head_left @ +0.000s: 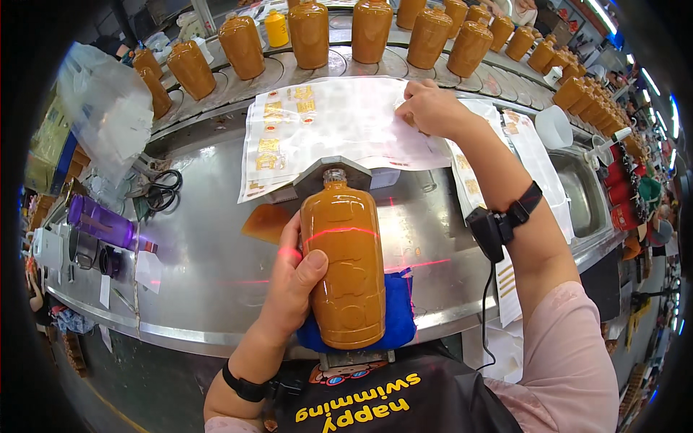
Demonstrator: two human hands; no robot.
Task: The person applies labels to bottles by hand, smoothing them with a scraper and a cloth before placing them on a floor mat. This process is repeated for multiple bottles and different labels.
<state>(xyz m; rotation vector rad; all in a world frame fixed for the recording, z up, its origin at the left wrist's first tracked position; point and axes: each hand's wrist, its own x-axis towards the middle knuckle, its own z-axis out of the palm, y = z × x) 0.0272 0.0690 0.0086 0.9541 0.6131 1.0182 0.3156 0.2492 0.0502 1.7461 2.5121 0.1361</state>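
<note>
A glossy brown bottle (345, 267) lies tilted in front of me, its neck in a notched metal rest (307, 182) and its base over a blue cloth (399, 310). My left hand (292, 281) is wrapped round the bottle's left side, thumb on top. Red laser lines cross the bottle. Farther off, a white sheet of gold and red decals (346, 130) is spread over the bench. At that sheet's right part my right hand (432, 108) is closed in a pinch. Whatever sits between those fingertips is too small to make out.
Brown bottles (310, 36) stand along a curved conveyor (278, 76) at the back, with a small yellow bottle (276, 29) among them. Left on the steel bench are black scissors (164, 191) and a purple drink bottle (101, 220). A white bowl (554, 128) is near the sink (583, 191) at right.
</note>
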